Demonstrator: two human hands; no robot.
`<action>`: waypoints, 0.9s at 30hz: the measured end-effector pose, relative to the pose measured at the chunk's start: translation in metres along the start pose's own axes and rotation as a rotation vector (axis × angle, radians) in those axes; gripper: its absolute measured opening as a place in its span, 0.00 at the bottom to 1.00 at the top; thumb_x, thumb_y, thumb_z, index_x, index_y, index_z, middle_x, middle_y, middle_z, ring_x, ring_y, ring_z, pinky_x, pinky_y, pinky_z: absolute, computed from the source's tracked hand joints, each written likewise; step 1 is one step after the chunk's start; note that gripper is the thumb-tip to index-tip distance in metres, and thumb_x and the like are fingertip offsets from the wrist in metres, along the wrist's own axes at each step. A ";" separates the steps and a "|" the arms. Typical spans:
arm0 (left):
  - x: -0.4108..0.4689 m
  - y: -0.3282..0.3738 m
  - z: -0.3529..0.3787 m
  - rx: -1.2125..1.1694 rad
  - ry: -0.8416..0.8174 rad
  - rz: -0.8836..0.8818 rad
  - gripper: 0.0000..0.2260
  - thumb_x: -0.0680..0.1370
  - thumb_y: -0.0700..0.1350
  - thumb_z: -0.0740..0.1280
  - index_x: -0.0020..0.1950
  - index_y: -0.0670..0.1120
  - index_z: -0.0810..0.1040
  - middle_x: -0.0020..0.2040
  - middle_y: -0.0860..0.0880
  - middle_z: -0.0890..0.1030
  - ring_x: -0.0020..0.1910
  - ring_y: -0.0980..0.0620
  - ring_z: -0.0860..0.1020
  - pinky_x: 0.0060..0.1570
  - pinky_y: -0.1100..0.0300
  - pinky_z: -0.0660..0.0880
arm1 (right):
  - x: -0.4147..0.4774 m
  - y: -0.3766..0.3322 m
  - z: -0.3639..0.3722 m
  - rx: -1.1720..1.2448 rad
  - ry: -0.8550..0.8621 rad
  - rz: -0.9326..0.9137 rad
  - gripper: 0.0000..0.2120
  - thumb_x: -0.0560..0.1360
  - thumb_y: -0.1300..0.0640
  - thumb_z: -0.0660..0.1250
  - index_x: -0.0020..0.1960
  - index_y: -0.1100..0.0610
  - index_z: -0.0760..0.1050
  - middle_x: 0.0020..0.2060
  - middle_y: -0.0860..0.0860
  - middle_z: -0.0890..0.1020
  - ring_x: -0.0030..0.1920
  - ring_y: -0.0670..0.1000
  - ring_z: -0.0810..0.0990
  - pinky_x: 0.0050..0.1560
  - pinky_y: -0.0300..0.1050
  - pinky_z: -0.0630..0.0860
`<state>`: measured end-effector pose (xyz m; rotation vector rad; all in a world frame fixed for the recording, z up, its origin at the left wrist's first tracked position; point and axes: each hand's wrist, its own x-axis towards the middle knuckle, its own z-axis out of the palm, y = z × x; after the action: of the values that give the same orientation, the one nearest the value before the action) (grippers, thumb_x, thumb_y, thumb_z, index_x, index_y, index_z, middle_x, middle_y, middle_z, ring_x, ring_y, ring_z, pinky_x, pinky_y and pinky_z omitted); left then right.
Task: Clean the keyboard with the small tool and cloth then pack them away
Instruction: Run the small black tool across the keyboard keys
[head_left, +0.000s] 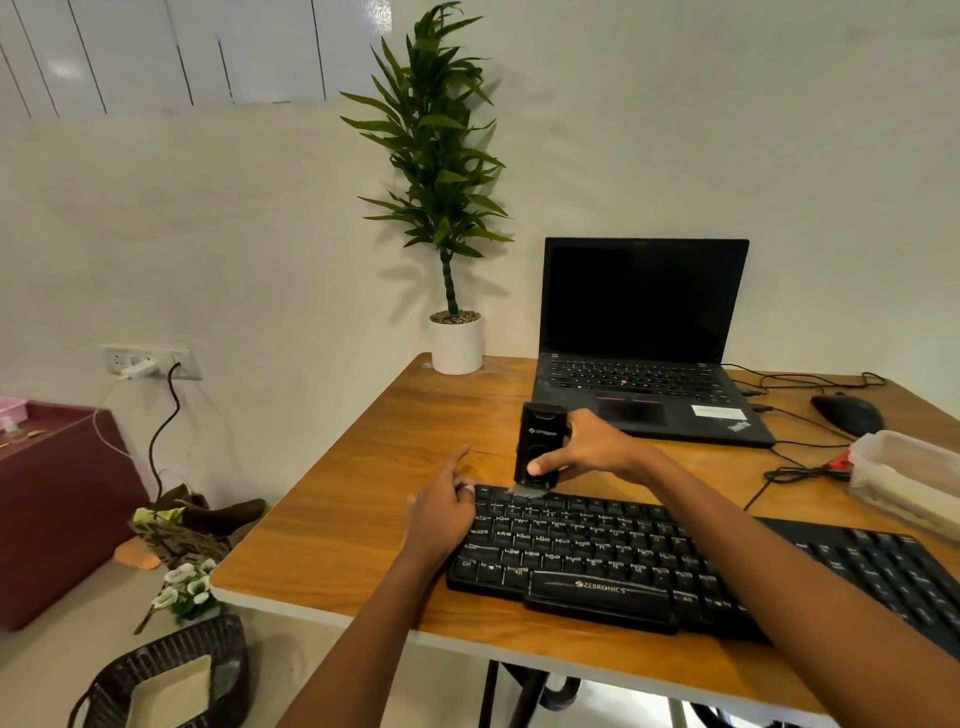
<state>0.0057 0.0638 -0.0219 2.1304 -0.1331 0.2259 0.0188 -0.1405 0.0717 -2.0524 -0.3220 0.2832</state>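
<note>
On the wooden surface (363, 519), the right hand (587, 447) grips the black cleaning tool (537, 441) upright, its bristles touching the far left corner of the keyboard (597, 551); the left hand (441, 514) rests loose-fingered on that end.

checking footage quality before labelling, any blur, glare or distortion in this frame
Head view: wide-angle bending bows the table edge; the left hand is slightly motion-blurred; the plant throws a soft shadow on the wall; glare patches sit on the upper-left panels.

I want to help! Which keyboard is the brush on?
The black Zebronics keyboard: the small black brush tool touches its top row. The black keyboard at right and the black laptop are untouched.
</note>
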 end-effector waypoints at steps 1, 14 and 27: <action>0.001 -0.001 0.001 -0.008 0.002 0.002 0.22 0.80 0.40 0.60 0.73 0.55 0.62 0.44 0.58 0.78 0.32 0.58 0.72 0.60 0.34 0.68 | -0.006 0.003 -0.009 -0.024 -0.006 0.002 0.22 0.65 0.64 0.76 0.56 0.57 0.71 0.50 0.55 0.80 0.50 0.52 0.81 0.47 0.48 0.81; -0.007 0.004 -0.002 0.023 0.009 0.060 0.17 0.79 0.38 0.60 0.47 0.63 0.73 0.50 0.64 0.76 0.51 0.52 0.77 0.62 0.37 0.67 | -0.081 0.033 -0.096 -0.290 0.038 0.135 0.21 0.65 0.64 0.76 0.52 0.53 0.71 0.49 0.52 0.79 0.51 0.51 0.80 0.50 0.49 0.81; -0.017 0.019 -0.008 -0.085 0.076 -0.001 0.11 0.80 0.43 0.62 0.62 0.48 0.73 0.55 0.47 0.79 0.50 0.50 0.78 0.51 0.51 0.76 | -0.165 0.050 -0.116 -0.262 0.587 0.131 0.24 0.65 0.59 0.76 0.58 0.57 0.72 0.49 0.51 0.78 0.51 0.51 0.77 0.49 0.41 0.73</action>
<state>-0.0148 0.0602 -0.0058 2.0347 -0.0957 0.2947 -0.0918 -0.3155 0.0935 -2.3074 0.1457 -0.3009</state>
